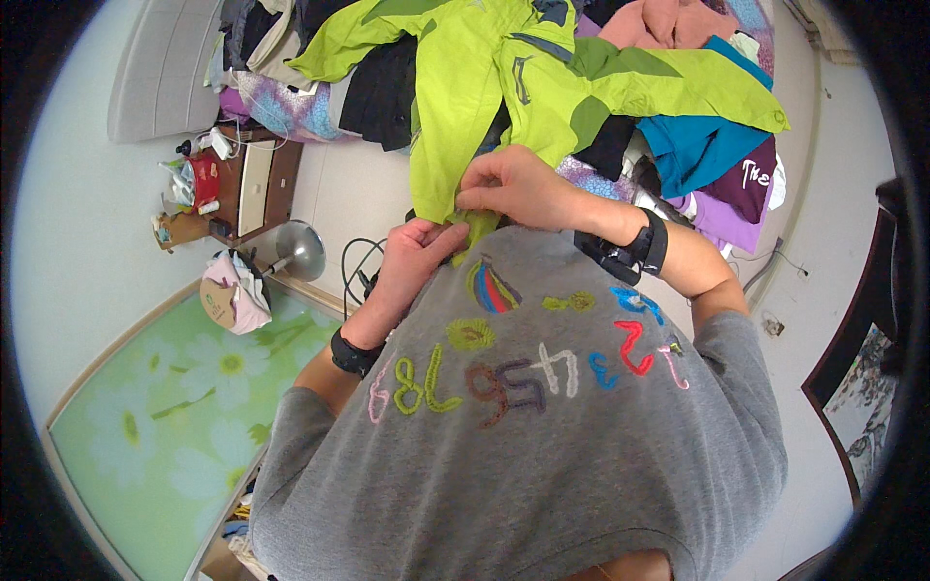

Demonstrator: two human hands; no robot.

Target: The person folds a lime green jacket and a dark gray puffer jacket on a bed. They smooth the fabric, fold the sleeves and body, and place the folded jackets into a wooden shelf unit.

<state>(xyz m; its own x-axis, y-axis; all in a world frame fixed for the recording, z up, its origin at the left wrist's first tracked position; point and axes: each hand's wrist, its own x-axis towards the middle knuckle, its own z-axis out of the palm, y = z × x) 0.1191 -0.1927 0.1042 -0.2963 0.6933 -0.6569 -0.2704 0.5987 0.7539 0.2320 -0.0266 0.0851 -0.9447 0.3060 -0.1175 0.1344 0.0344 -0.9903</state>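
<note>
A lime-green hooded-type jacket (pixel 461 87) with darker green panels lies spread across a heap of clothes, its sleeves stretched out to both sides. My left hand (pixel 421 250) grips the lower edge of its left front panel, close against my grey shirt. Just right of it and slightly higher, my right hand (pixel 519 185) pinches the jacket's edge between thumb and fingers. The bit of cloth between the fingertips is partly hidden, so its exact part cannot be told. A zipped pocket (pixel 520 80) shows on the right front panel. Both wrists wear black straps.
Under the jacket, a bed with patterned bedding (pixel 298 109) holds a teal garment (pixel 701 149), a maroon one (pixel 737 181) and a pink one (pixel 647 25). At left stand a nightstand (pixel 251 181), a silver lamp-like object (pixel 301 250) and a flower-printed glass panel (pixel 182 407). Black cable (pixel 349 265) loops nearby.
</note>
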